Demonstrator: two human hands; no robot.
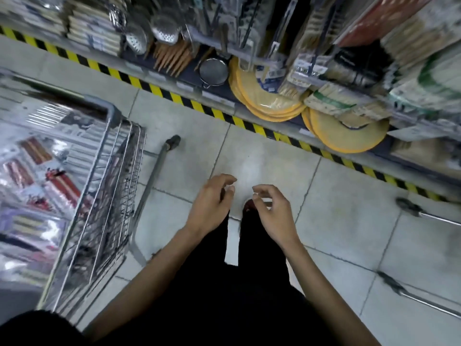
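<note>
Presently left hand (212,203) and right hand (274,213) hang loosely curled, empty, beside the cart (112,186), whose glossy packets (37,168) look light, slippery, best pinched at edges.

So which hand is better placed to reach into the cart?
Probably left. The left hand hangs empty on the side of the wire cart; the right hand would have to cross over.

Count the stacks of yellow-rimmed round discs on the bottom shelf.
2. The left stack lies right of the round mesh strainer; the right stack lies further along, partly under packaged goods. More may be hidden behind those packages.
</note>
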